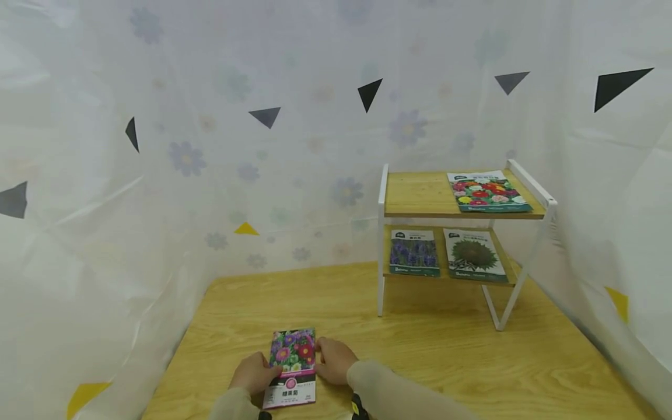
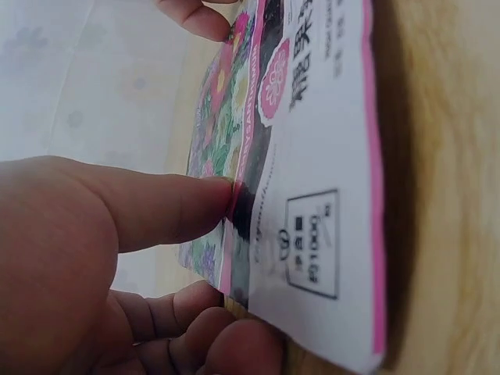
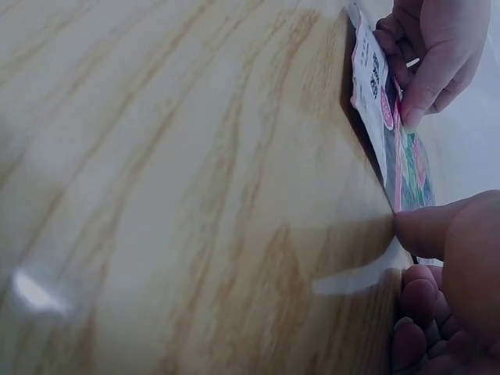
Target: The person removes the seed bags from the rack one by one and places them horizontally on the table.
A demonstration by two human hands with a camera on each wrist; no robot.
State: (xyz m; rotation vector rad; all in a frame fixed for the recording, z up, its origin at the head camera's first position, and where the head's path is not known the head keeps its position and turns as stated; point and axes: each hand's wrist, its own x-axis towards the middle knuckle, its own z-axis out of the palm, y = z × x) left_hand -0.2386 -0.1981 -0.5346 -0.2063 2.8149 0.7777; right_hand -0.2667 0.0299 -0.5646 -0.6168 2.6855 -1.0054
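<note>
A flower seed packet (image 1: 291, 368) lies on the wooden table, its upper half printed with pink, red and purple blooms, its lower half white with a pink border. My left hand (image 1: 254, 373) pinches its left edge; the thumb (image 2: 176, 205) presses on the printed face and the other fingers curl by the edge below. On the opposite side my right hand (image 1: 336, 360) holds the right edge, with thumb and fingertips close against it. The right wrist view shows the packet (image 3: 373, 78) slightly raised at its near end. Its underside is hidden.
A two-tier rack (image 1: 420, 195) with white legs stands at the back right. A packet with mixed flowers (image 1: 488, 192) lies on its top shelf. Below are a purple-flower packet (image 1: 415, 254) and a sunflower-head packet (image 1: 474, 255). A patterned white curtain (image 1: 315, 146) surrounds the table (image 1: 420, 350).
</note>
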